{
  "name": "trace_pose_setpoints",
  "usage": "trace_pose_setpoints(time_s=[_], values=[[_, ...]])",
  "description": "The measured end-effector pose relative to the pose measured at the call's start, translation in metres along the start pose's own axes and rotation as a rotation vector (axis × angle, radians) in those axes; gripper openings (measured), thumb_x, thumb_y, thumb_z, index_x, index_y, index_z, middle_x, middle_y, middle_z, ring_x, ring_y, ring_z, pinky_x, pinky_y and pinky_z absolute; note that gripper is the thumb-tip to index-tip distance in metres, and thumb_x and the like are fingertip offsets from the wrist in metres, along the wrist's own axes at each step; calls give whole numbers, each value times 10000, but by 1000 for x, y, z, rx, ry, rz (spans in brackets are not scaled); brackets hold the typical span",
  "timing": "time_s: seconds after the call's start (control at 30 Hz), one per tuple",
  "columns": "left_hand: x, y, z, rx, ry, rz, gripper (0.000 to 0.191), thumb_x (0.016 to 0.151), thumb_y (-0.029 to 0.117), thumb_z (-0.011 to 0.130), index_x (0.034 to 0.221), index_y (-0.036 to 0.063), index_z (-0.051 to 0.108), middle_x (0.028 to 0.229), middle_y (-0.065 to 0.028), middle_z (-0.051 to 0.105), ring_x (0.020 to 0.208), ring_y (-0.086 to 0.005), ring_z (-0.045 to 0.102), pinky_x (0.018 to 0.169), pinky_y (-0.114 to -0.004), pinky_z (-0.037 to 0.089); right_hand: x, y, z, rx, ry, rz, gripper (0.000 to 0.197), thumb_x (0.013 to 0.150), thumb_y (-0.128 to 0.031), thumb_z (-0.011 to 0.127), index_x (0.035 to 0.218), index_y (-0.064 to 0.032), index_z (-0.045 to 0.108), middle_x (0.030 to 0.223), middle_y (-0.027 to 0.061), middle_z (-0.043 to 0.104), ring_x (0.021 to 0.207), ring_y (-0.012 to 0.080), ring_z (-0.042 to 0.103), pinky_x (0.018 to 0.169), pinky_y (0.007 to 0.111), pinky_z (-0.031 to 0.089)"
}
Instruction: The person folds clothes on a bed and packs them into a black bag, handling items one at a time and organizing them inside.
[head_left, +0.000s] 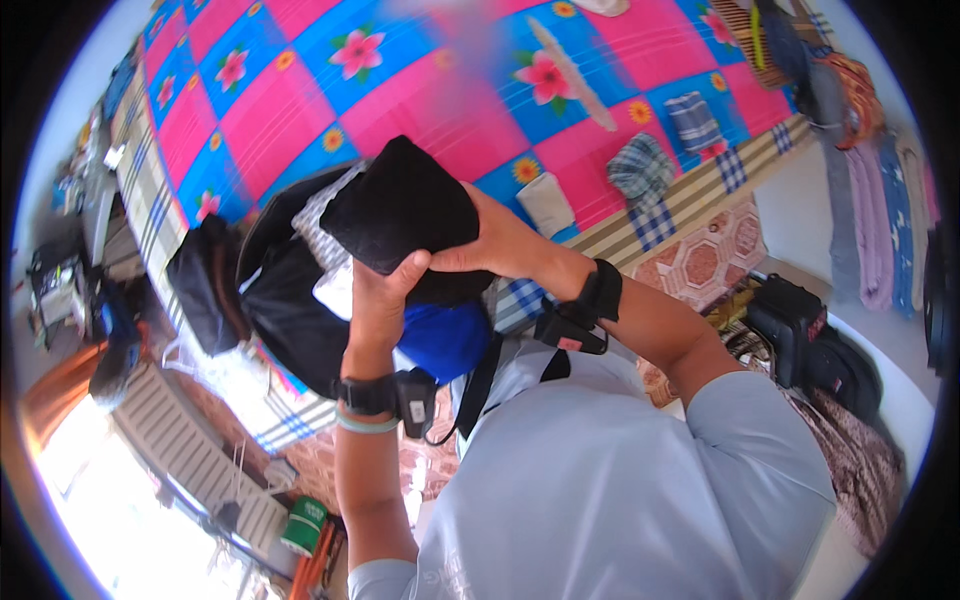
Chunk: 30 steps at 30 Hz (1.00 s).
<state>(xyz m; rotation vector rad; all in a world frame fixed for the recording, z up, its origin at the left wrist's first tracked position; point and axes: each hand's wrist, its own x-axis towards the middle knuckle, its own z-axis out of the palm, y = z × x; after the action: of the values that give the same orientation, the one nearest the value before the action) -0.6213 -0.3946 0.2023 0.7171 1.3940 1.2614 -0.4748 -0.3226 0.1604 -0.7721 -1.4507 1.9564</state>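
My left hand (379, 300) and my right hand (499, 236) both grip a folded black cloth (405, 202). The thumbs meet at its near corner, and part of the fingers is hidden behind it. Just beyond and below the hands, an opened black bag (289, 307) lies at the edge of the bed. Checked grey-and-white fabric (328, 221) and a bright blue cloth (448, 341) show around the held cloth; whether they lie inside the bag is hard to tell. A white item (335, 290) peeks out beside my left wrist.
Folded cloths lie on the flowered pink-and-blue bedspread (277, 135): a cream one (545, 204), a green plaid one (641, 169) and a blue striped one (694, 121). A black case (787, 319) stands at right. A white plastic chair (195, 450) and a green tin (304, 525) are at lower left.
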Motion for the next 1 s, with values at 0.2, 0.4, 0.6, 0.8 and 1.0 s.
trace_pose_setpoints(time_s=[0.2, 0.4, 0.6, 0.8, 1.0], values=[[-69, 7, -97, -65, 532, 18, 545, 720, 133, 704, 1182, -18, 458, 1096, -100, 556, 928, -179, 560, 809, -289, 460, 9, 4, -6, -102, -357, 85, 226, 815, -90, 589, 1027, -30, 537, 945, 33, 578, 831, 99, 544, 758, 231, 445], [-156, 30, -210, -530, 665, 160, 489, 861, 308, 542, 1234, 12, 432, 1186, -124, 525, 1074, -267, 518, 949, -400, 391, 10, -1, -36, -121, -77, 219, 184, 865, -169, 533, 999, -44, 550, 922, 54, 605, 840, 117, 571, 760, 232, 455], [-185, -6, -203, -218, 915, 236, 480, 751, 55, 661, 1181, -15, 462, 1076, -105, 564, 964, -215, 561, 858, -314, 451, -1, 19, -5, -540, -226, 123, 183, 824, -117, 574, 989, -38, 564, 884, 25, 605, 809, 112, 563, 747, 236, 449], [-196, -10, -179, 130, 806, 274, 513, 665, 13, 716, 1126, -17, 492, 1056, -81, 562, 948, -183, 544, 867, -273, 418, 16, 40, 57, -1331, -506, -349, 647, 652, -161, 699, 1226, -68, 416, 1239, 121, 443, 1155, 290, 413, 963, 390, 338], [-216, -4, -176, 391, 809, 229, 562, 645, 22, 724, 1153, -5, 484, 1077, -80, 561, 968, -178, 534, 866, -274, 409, 50, 55, 65, -1624, -566, -41, 671, 552, -202, 722, 1164, -69, 480, 1148, 130, 515, 1076, 275, 488, 872, 411, 403]])
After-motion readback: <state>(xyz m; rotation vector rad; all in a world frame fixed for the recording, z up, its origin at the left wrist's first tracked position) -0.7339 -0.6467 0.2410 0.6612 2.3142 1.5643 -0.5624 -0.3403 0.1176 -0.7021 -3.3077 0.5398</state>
